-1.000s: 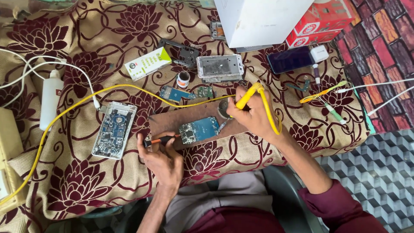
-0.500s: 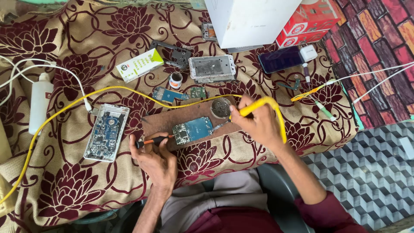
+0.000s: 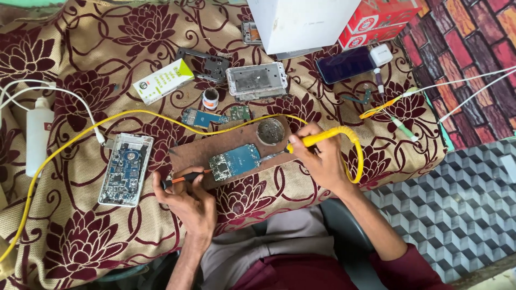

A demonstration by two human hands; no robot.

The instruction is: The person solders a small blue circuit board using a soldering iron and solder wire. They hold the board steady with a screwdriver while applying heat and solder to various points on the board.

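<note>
A blue circuit board lies on a brown wooden board on the flower-patterned cloth. My right hand grips a yellow-handled soldering iron, its tip at the board's right edge. My left hand holds a thin orange-and-black tool whose tip touches the circuit board's left side. A small round tin sits on the wooden board just above the iron's tip.
An opened phone body lies left. Farther back lie a metal phone frame, small boards, a small jar, a white-green box, a dark phone, a white box and red cartons. A white bottle stands far left. The yellow cord crosses the cloth.
The view has shifted slightly. My right hand has tilted the soldering iron flatter, with its tip staying at the circuit board. My left hand keeps its tool on the board.
</note>
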